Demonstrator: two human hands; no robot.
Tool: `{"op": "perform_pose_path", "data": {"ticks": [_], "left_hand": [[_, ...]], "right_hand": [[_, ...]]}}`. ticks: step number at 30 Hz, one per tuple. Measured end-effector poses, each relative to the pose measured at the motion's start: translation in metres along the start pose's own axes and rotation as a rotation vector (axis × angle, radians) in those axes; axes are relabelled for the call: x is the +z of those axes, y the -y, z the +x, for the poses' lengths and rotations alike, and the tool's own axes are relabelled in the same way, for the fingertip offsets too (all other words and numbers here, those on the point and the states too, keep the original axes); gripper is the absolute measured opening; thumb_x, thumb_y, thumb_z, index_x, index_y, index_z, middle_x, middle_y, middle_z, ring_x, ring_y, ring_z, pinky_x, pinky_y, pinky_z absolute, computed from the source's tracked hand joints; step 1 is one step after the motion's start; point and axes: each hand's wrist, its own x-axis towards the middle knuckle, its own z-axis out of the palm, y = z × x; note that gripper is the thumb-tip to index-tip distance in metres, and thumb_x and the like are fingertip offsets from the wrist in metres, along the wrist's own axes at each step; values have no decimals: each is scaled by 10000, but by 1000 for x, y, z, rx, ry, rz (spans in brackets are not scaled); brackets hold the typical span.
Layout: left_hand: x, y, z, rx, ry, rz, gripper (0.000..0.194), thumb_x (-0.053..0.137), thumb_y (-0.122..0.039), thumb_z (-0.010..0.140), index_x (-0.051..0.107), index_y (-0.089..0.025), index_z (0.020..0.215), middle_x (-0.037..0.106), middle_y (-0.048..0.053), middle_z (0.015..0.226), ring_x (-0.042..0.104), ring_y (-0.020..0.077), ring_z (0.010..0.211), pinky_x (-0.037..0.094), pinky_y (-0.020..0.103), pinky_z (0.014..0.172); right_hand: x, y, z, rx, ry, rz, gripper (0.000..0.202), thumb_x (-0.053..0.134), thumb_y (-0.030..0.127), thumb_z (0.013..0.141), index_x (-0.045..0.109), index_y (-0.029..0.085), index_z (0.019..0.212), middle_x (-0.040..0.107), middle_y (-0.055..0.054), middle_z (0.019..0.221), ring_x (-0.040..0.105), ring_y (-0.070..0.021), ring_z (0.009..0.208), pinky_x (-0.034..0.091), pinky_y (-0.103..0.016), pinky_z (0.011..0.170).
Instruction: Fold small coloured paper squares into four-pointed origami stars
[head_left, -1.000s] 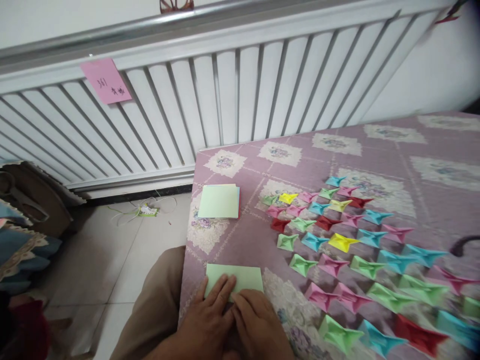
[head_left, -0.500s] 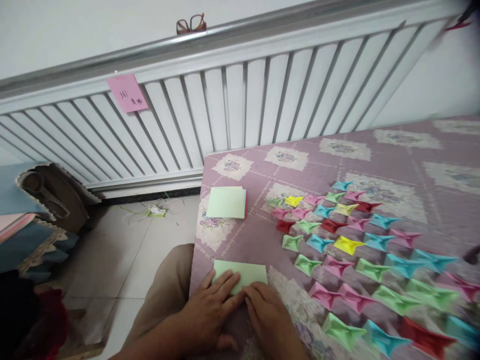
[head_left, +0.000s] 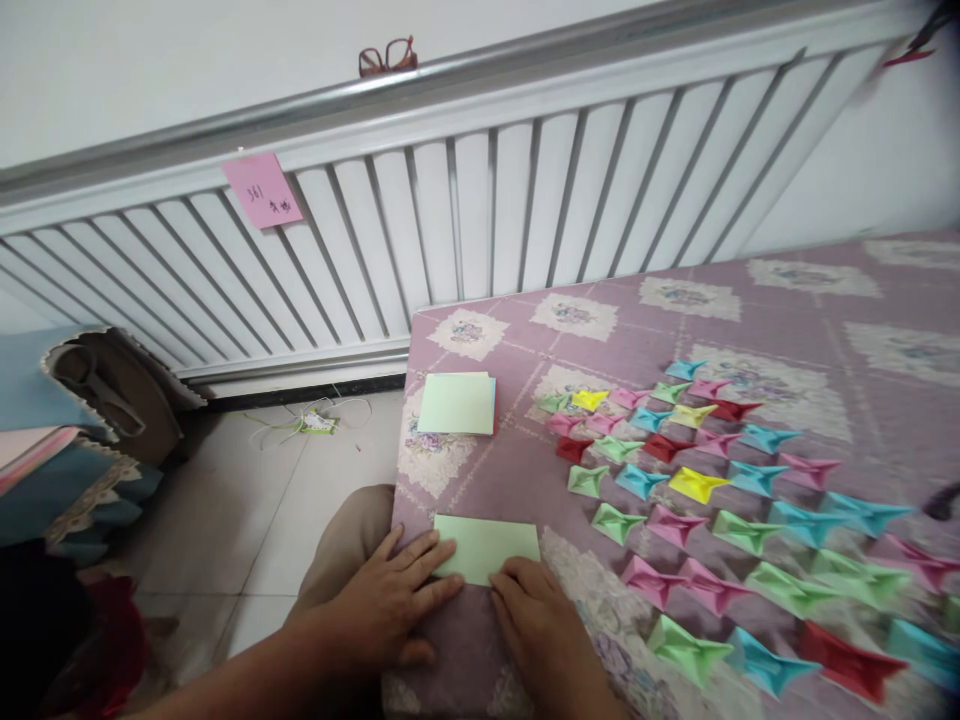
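Observation:
A pale green sheet of paper (head_left: 487,548), a wide rectangle that looks folded, lies flat near the front edge of the table. My left hand (head_left: 394,605) rests with its fingers spread, the fingertips on the sheet's left end. My right hand (head_left: 536,620) lies at the sheet's lower right edge, its fingers bent and close together, pressing on the paper; what the fingertips do underneath is hidden. Beyond the hands sits a small stack of coloured paper (head_left: 456,403), light green on top with red and blue edges showing.
Rows of folded paper pieces (head_left: 697,484) in several colours cover the table's right side. A white radiator (head_left: 472,210) runs behind the flowered tablecloth (head_left: 517,350). Glasses (head_left: 388,58) stand on the ledge, and a pink note (head_left: 264,190) hangs below. Thin cords (head_left: 319,420) lie on the floor.
My left hand has slid left across the green paper, uncovering more of it. My right hand stays at the lower right edge. The view has shifted slightly.

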Motion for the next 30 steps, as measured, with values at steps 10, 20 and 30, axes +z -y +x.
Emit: {"op": "perform_pose_path", "data": {"ticks": [10, 20, 30], "left_hand": [[5, 11, -20, -75, 18, 39, 710, 613, -434, 816, 282, -290, 1427, 170, 96, 1535, 169, 330, 1390, 138, 598, 1083], [5, 13, -21, -36, -75, 14, 652, 627, -414, 785, 382, -245, 1366, 161, 105, 1538, 152, 343, 1390, 144, 613, 1073], [19, 20, -14, 67, -150, -45, 565, 550, -490, 831, 436, -222, 1315, 306, 74, 1494, 235, 290, 1371, 167, 542, 1102]], "right_hand": [[-6, 7, 3, 39, 28, -33, 209, 479, 79, 847, 648, 202, 857, 603, -41, 882, 571, -185, 835, 479, -305, 756], [0, 19, 8, 157, -29, -17, 137, 528, 213, 870, 591, 204, 749, 562, -34, 831, 539, -186, 809, 425, -307, 732], [24, 54, 16, 394, -197, -257, 148, 687, 282, 765, 564, 202, 770, 556, -41, 794, 509, -231, 794, 361, -339, 726]]}}
